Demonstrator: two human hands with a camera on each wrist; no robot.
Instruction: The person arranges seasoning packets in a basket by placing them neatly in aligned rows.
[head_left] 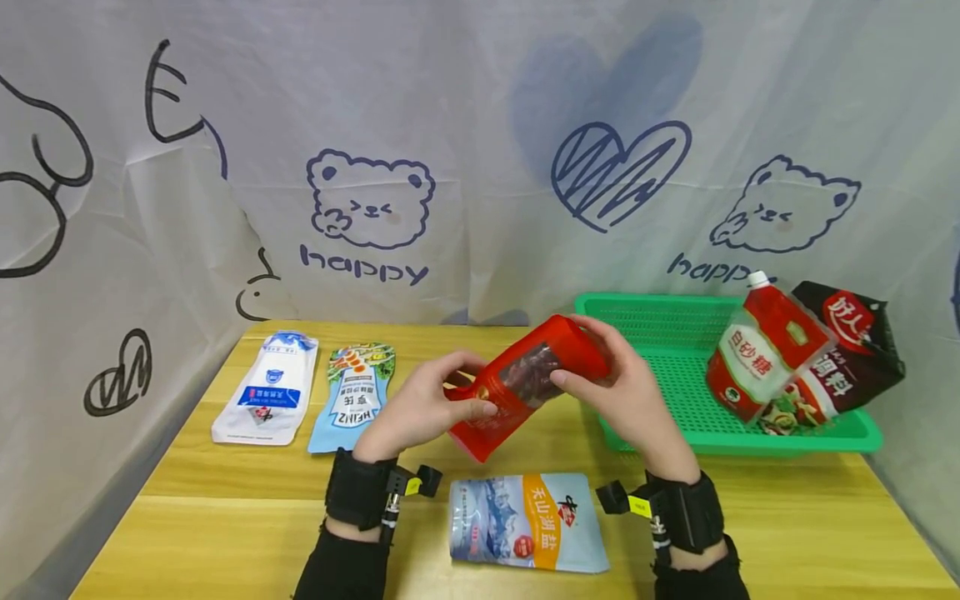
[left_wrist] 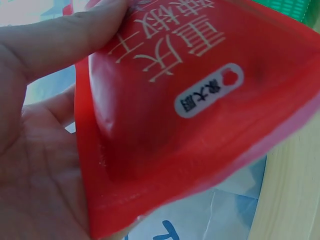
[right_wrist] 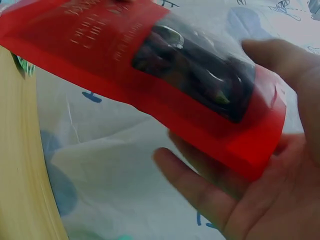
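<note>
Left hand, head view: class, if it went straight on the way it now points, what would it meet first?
The red dried-chili pouch, held in the grip of the left hand; beyond it, probably the right hand holding the other end, though depth is unclear.

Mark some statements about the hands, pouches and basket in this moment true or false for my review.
1. The left hand and the right hand both hold the red pouch. True.
2. The green basket has nothing in it. False: it holds a red-and-white spouted pouch and a black packet.
3. The red pouch has a clear window showing dark contents. True.
4. The Heinz pouch lies left of the white packet. False: it lies to its right.
5. The pouch with a mountain picture lies nearer the person than the Heinz pouch. True.
6. The red pouch lies flat on the table. False: it is held up, tilted.
</note>
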